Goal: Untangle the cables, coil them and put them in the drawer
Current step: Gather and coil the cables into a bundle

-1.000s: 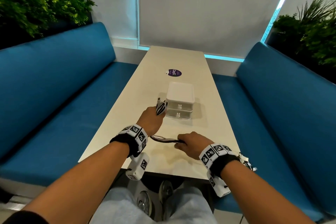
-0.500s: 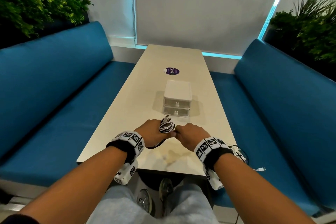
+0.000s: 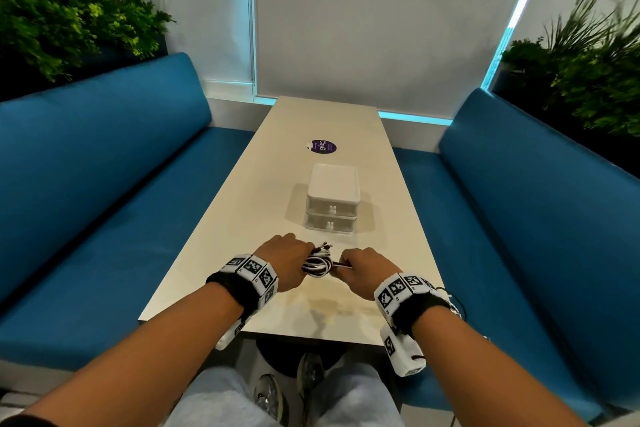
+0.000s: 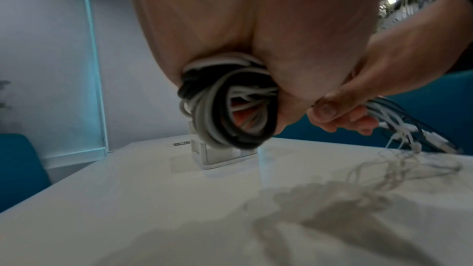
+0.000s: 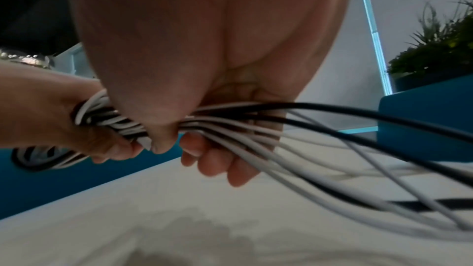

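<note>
Head view, near edge of the table: left hand, fingers curled round a coil of black and white cables, held just above the surface, plug ends sticking out on the far side. Right hand, just beside the coil, fingers closed on the loose strands leading out of it. Left wrist view: coil gripped in the fist, loops hanging below it; right hand pinching the strands. Right wrist view: strands fan out of the right hand toward the right edge. Middle of the table: white two-drawer box, both drawers closed, apart from the hands. Beyond it: round purple sticker. Blue benches along both long edges.
</note>
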{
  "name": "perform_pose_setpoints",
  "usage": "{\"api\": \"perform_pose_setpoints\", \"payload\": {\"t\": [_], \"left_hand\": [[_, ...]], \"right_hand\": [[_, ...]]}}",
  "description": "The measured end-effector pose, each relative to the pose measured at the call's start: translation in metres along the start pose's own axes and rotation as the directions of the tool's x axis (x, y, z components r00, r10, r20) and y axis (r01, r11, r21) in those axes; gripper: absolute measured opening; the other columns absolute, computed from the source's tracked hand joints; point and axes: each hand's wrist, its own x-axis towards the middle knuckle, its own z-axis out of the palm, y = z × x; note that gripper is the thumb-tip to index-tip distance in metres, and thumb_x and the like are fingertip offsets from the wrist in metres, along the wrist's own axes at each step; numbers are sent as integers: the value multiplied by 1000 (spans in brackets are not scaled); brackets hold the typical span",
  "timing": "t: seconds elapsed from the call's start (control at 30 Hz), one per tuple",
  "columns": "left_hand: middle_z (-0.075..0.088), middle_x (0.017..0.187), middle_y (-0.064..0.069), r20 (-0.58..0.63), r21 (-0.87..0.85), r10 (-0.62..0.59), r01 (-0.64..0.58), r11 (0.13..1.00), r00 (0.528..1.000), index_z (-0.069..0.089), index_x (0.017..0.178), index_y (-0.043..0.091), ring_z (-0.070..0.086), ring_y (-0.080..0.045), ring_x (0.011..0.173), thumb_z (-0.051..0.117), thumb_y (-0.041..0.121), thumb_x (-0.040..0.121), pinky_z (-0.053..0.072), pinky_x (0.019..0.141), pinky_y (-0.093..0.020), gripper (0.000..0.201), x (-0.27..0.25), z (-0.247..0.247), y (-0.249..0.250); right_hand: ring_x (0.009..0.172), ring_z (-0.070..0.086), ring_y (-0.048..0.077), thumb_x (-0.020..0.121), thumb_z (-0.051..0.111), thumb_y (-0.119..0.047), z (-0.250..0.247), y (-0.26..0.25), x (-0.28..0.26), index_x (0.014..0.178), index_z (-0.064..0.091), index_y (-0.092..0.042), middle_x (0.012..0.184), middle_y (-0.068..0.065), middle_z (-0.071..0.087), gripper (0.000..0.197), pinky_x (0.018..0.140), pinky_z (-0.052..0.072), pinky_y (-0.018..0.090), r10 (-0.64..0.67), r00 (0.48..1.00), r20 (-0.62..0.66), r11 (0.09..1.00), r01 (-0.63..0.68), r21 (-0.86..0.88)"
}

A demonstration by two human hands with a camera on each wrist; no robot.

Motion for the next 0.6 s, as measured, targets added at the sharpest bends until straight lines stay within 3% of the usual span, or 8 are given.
{"api": "perform_pose_setpoints", "payload": {"t": [0.1,0.27,0.4,0.5,0.6], "left_hand": [[56,108,-7,10,-41,-13,13,999,1000,50,112,16,56,-30,96,45,13,91,41,75,-36,22,1,4,1],[59,107,-10,26,-199,-25,30,980,999,45,121,17,60,-32,87,43,8,93,50,73,-41,29,1,9,5],[59,105,-12,63,-185,-60,71,980,996,48,118,11,61,-32,88,48,26,99,43,68,-36,23,0,14,9],[56,91,-5,16,-158,-70,72,985,997,52,109,14,57,-26,74,46,40,98,42,62,-34,29,-5,15,9],[52,83,-2,-6,-128,-79,77,989,997,50,102,16,55,-26,71,43,40,97,44,61,-35,26,-10,15,8]], "right_hand": [[80,61,27,96,43,-57,5,1,-1,89,61,-14,87,7,65,48,68,46,33,34,999,37,998,-32,-62],[77,57,27,98,37,-56,10,2,-1,90,55,-19,93,7,64,42,66,44,33,15,1000,-25,988,-19,-151],[79,58,27,98,39,-55,7,1,-3,91,54,-18,90,6,61,41,66,43,33,10,1000,-24,984,-14,-180],[84,61,28,98,41,-53,4,-1,-5,100,58,-15,97,8,64,41,67,44,32,-1,1000,-15,982,-1,-186],[77,55,25,98,43,-53,1,-3,-5,94,55,-18,91,7,61,38,65,40,31,-11,1000,-7,986,9,-168]]}}
